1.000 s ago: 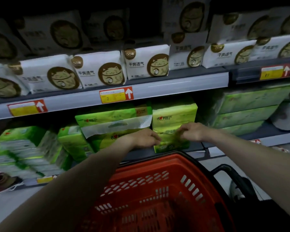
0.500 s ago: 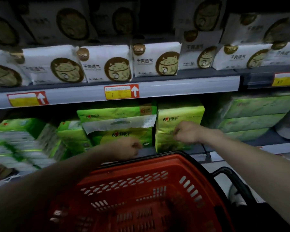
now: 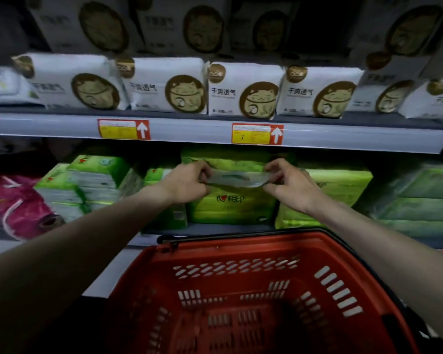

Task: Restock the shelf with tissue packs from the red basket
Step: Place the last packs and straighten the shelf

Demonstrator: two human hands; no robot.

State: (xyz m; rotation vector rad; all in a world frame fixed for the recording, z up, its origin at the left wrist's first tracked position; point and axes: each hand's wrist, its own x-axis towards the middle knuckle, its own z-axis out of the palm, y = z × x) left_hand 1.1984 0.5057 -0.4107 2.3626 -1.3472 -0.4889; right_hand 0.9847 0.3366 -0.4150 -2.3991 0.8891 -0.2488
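Note:
A large green tissue pack [image 3: 232, 205] stands on the lower shelf [image 3: 215, 229], with a pale plastic handle flap [image 3: 237, 178] hanging across its front. My left hand [image 3: 187, 183] pinches the flap's left end and my right hand [image 3: 288, 183] pinches its right end. Another green tissue pack [image 3: 340, 185] stands just to the right of it. The red basket [image 3: 253, 290] sits below my arms; its inside shows no packs.
More green tissue packs [image 3: 87, 185] fill the lower shelf to the left, and darker green ones [image 3: 420, 200] lie stacked at right. A pink pack [image 3: 18, 205] sits far left. White cat-print packs [image 3: 243, 90] line the upper shelf above the price rail [image 3: 257, 134].
Both hands left the right-hand green pack and rose to the handle flap of the middle pack. The view shifted left and closer to the shelf.

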